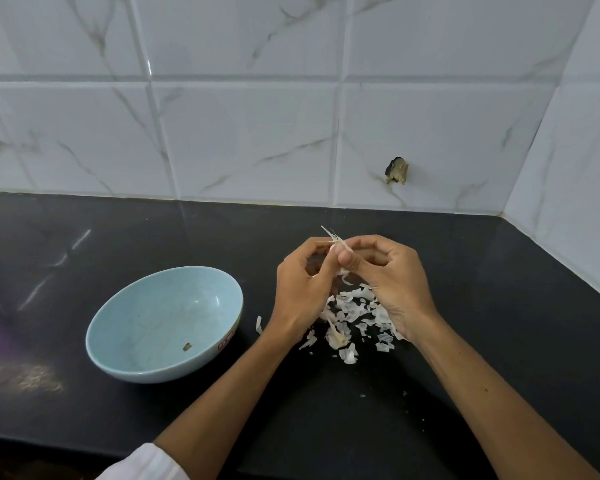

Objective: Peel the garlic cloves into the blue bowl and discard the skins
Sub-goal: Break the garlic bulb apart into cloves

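The bowl (160,306) is pale blue, faintly speckled, with a red-and-white label (225,342) on its side and one brown fleck (187,347) inside. The countertop (499,341) is glossy black. The wall tiles (243,133) are white with grey-brown marble veins (thin, branching). The garlic skins (354,310) are white, as is the sleeve (146,462)

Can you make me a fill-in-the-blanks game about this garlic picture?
1. The bowl is pale ____.
2. It stands to the ____ of the left hand and right hand, whose fingers pinch a garlic clove.
3. The skins lie in a heap on the ____ counter.

Missing words: blue, left, black.
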`<state>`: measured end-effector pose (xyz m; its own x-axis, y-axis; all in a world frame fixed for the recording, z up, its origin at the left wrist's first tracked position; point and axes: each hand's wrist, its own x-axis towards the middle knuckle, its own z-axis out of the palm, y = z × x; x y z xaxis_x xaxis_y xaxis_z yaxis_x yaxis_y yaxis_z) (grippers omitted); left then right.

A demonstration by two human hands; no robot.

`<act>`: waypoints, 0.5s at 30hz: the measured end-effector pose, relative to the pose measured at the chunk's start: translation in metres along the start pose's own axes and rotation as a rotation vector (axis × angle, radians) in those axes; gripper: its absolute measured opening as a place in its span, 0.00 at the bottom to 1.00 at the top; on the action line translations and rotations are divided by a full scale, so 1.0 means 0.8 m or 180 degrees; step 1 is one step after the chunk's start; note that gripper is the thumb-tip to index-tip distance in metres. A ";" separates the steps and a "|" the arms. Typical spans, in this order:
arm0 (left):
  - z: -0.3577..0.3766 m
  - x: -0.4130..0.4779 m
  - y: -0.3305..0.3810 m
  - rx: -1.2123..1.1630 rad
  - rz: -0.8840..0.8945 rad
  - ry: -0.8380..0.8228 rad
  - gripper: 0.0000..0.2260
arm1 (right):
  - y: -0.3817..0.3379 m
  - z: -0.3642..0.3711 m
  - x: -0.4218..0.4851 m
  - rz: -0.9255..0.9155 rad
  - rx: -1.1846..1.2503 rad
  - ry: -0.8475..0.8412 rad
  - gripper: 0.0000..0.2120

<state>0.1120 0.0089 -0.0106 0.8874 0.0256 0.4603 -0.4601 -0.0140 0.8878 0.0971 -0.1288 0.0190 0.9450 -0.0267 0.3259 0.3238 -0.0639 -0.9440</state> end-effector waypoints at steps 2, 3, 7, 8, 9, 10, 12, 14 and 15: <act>0.000 0.000 -0.004 0.0330 0.0250 0.0150 0.07 | -0.001 0.002 -0.002 -0.0119 -0.0258 0.0041 0.08; 0.001 0.000 -0.006 0.0497 0.0325 0.0211 0.06 | 0.000 0.004 -0.003 -0.0201 -0.0419 0.0151 0.06; 0.005 -0.005 -0.011 0.0733 0.0517 0.0340 0.07 | 0.007 0.018 -0.008 -0.0445 -0.0994 0.0572 0.09; 0.007 -0.007 -0.013 0.0810 0.0584 0.0376 0.08 | 0.009 0.023 -0.009 -0.0390 -0.0984 0.0670 0.09; 0.008 -0.009 -0.015 0.0866 0.0646 0.0406 0.08 | 0.011 0.027 -0.011 -0.0293 -0.0918 0.0779 0.09; 0.009 -0.010 -0.017 0.0885 0.0711 0.0428 0.09 | 0.012 0.029 -0.013 -0.0174 -0.0838 0.0874 0.09; 0.010 -0.011 -0.018 0.0909 0.0876 0.0470 0.09 | 0.012 0.032 -0.015 0.0045 -0.0662 0.0982 0.09; 0.010 -0.011 -0.016 0.1022 0.1007 0.0508 0.08 | 0.012 0.034 -0.017 0.0173 -0.0575 0.1026 0.14; 0.011 -0.012 -0.015 0.1096 0.1063 0.0517 0.09 | 0.013 0.035 -0.018 0.0245 -0.0542 0.1080 0.17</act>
<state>0.1094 0.0003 -0.0254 0.6648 0.1183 0.7376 -0.6574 -0.3762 0.6529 0.0882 -0.1011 0.0034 0.8881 -0.3646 0.2800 0.2132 -0.2129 -0.9535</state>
